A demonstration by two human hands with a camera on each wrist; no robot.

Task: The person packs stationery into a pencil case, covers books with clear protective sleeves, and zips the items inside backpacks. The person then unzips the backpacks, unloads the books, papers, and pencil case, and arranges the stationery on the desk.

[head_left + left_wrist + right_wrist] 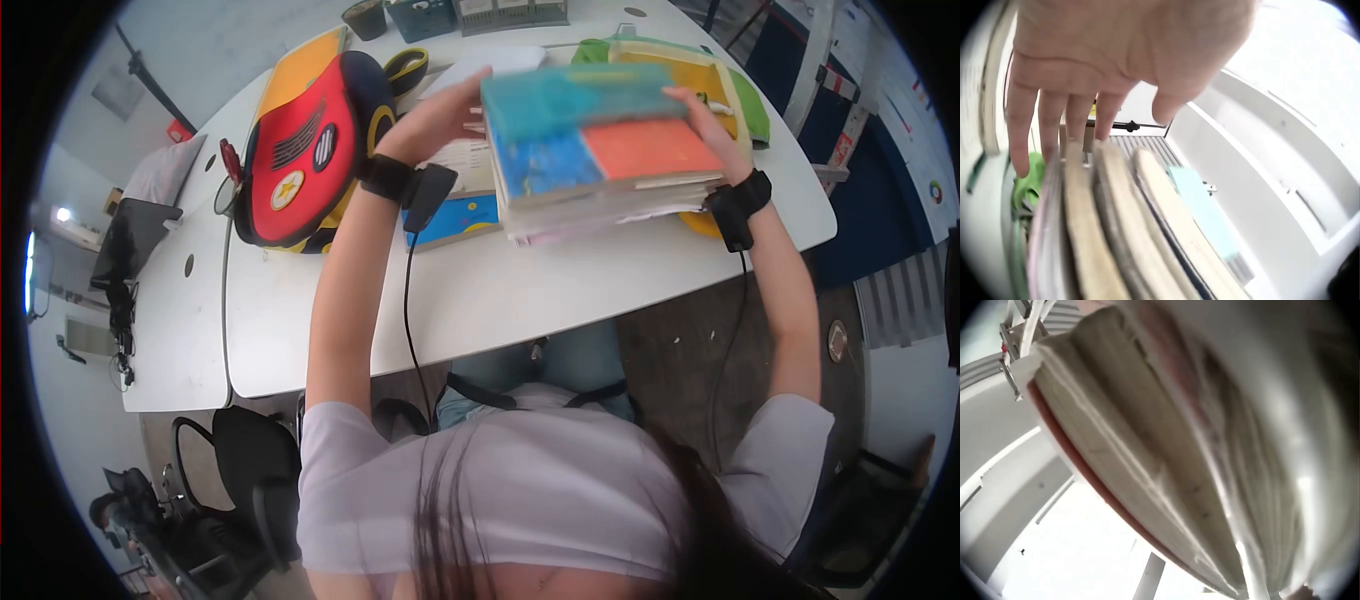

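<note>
A thick stack of books (610,205) is between my hands over the table, its top cover blue and orange. Lying on the stack is a flat teal item (570,95), blurred by motion. My left hand (435,125) is at the stack's left side; in the left wrist view its fingers (1054,119) stretch out straight along the page edges. On the other side my right hand (722,140) holds the stack at its right edge, a digit reaching over the teal item. The right wrist view shows mostly blurred pages (1147,456), hiding most of that hand.
To the left is a red car-shaped backpack (300,160) with an orange folder (305,75) behind it. A blue book (455,222) lies beside the stack. Behind my right hand is a green and yellow bag (755,105). Baskets (510,14) and a pot (365,20) line the back.
</note>
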